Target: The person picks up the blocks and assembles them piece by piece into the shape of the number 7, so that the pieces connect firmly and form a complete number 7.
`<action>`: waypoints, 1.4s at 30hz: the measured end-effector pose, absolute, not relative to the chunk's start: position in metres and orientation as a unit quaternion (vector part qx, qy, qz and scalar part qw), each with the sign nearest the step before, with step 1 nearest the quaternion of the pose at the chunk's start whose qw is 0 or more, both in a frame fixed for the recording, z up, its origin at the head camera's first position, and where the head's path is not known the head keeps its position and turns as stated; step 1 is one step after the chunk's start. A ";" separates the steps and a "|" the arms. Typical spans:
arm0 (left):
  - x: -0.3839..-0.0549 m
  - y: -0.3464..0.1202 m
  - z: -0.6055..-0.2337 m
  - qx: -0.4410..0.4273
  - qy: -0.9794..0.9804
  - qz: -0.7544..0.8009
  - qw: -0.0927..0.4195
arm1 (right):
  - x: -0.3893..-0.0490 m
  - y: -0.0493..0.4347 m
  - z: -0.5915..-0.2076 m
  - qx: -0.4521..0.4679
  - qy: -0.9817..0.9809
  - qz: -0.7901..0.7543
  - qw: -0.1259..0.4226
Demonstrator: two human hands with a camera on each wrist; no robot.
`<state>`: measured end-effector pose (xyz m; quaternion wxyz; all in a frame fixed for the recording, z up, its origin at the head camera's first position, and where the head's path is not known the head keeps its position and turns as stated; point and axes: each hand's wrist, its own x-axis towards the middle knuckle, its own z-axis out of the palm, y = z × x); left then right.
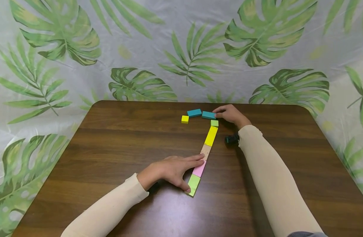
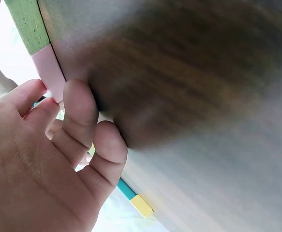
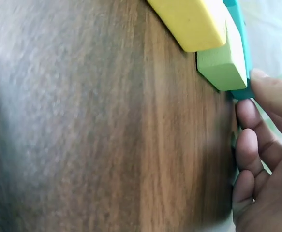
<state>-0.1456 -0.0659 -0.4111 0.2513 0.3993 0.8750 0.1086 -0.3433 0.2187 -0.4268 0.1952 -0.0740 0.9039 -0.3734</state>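
A slanting row of wooden blocks lies on the table: a light green block [image 1: 194, 183] nearest, then a pink block [image 1: 199, 170], a bare wood block [image 1: 205, 151], a long yellow block [image 1: 211, 136] and a small green block [image 1: 214, 123]. With fingers spread, my left hand [image 1: 174, 169] touches the row; its thumb rests on the near green block, and the fingertips are at the pink and bare wood ones. Beyond the row's far end, my right hand [image 1: 231, 116] pinches the right end of a blue block [image 1: 208, 115]. In the right wrist view, this blue block [image 3: 242, 93] stands behind the small green block [image 3: 223, 67].
Left of the held piece lies a second blue block [image 1: 194, 113], and a small yellow block [image 1: 185, 119] sits just in front of it. The brown wooden table [image 1: 116, 138] ends at a leaf-patterned curtain [image 1: 196, 49] behind.
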 end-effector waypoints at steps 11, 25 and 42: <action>-0.146 -0.067 -0.411 0.399 0.876 0.110 0.248 | -0.348 0.212 -0.427 -0.077 0.907 -0.364 0.196; -0.146 -0.068 -0.412 0.402 0.874 0.112 0.248 | -0.352 0.204 -0.425 -0.092 0.902 -0.360 0.221; -0.147 -0.067 -0.411 0.402 0.873 0.114 0.250 | -0.347 0.185 -0.419 -0.122 0.901 -0.353 0.222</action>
